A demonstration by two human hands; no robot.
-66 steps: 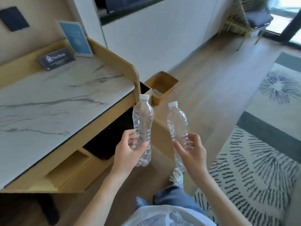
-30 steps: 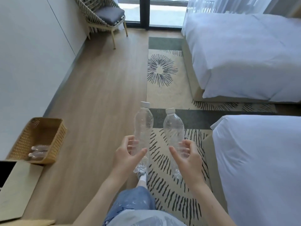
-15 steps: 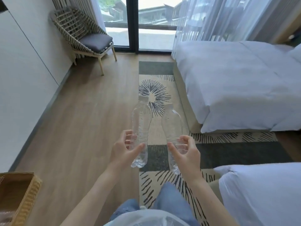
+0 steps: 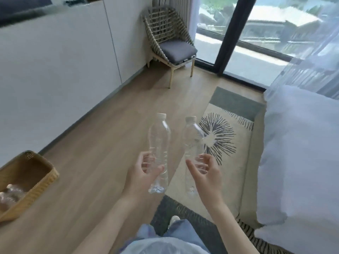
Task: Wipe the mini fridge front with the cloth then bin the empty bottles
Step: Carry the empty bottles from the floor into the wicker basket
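Two bottles (image 4: 159, 136) gripped, basket (image 4: 40, 189) left, chair (image 4: 177, 50) ahead

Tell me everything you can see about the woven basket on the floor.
The woven basket is tan and wicker-like, roughly rectangular with rounded corners and an open top. It stands upright on the wooden floor at the lower left, partly cut off by the picture's edge. Inside lie clear plastic bottles, blurred. Nothing else visibly touches it.

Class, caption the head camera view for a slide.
Left hand grips the left bottle, right hand holds the right bottle, caps up; a wicker basket sits at left.
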